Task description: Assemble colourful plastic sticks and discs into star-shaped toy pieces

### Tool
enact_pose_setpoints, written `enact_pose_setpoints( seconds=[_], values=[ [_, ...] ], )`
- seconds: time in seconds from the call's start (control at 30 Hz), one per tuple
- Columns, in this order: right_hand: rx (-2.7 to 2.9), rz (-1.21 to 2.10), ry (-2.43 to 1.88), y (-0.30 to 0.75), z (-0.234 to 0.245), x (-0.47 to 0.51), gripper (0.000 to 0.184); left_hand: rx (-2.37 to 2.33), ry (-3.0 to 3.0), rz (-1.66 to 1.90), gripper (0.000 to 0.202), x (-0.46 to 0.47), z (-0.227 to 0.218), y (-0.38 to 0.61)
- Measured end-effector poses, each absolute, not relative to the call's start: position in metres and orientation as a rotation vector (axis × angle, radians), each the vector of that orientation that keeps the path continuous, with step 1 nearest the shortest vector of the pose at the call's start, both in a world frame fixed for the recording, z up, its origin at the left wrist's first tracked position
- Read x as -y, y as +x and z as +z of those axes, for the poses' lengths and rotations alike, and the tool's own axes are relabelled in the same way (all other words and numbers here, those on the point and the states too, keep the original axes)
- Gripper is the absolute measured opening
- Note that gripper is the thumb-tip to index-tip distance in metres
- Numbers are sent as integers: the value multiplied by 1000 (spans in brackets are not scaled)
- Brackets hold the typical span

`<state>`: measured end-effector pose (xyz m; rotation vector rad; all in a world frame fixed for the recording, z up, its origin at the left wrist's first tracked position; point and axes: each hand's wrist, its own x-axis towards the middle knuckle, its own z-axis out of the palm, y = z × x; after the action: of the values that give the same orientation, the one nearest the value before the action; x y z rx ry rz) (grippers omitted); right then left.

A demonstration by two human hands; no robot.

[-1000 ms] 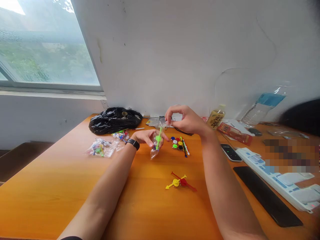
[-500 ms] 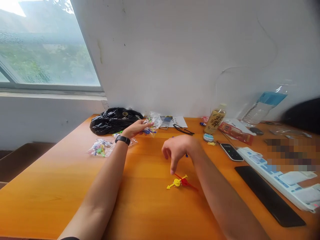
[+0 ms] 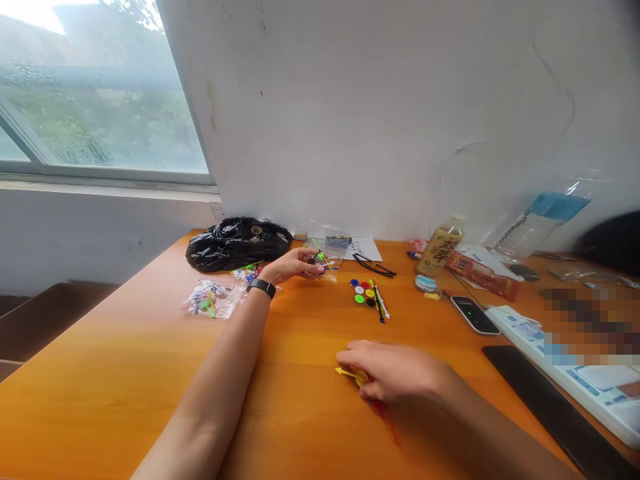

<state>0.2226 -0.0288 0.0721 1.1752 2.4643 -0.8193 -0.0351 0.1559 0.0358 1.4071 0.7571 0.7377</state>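
My left hand (image 3: 295,265), with a black band at the wrist, is reached out over the orange table (image 3: 125,373) and pinches a small clear plastic bag (image 3: 325,257) of coloured pieces. My right hand (image 3: 395,370) lies low on the table, fingers curled over the yellow and red spinner pieces (image 3: 350,374); only a yellow tip and a red stem show under it. Between the two hands sits a cluster of coloured discs and sticks (image 3: 369,297).
A black plastic bag (image 3: 237,241) and a clear bag of pieces (image 3: 210,300) lie at the back left. To the right are glasses (image 3: 374,265), a drink bottle (image 3: 440,245), a phone (image 3: 474,315), a black pad (image 3: 560,413) and a large water bottle (image 3: 540,220).
My right hand dropped from the bag down onto the yellow and red pieces. My left hand carried the clear bag away toward the back of the table.
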Motion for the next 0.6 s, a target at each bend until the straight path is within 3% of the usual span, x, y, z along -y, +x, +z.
enact_pose_setpoints(
  seconds=[0.1, 0.3, 0.43, 0.6],
  values=[
    [-2580, -1009, 1131, 222, 71, 24, 14, -675, 1424, 745, 47, -155, 24, -24],
    [-2688, -1526, 1155, 214, 99, -16, 17, -607, 1415, 675, 46, -152, 12, -12],
    [-2917, -1661, 1322, 216, 127, -48, 23, -574, 1427, 679, 47, -148, 10, -11],
    [-3347, -2014, 1823, 211, 143, -87, 44, -587, 1424, 737, 43, -145, 8, -5]
  ],
)
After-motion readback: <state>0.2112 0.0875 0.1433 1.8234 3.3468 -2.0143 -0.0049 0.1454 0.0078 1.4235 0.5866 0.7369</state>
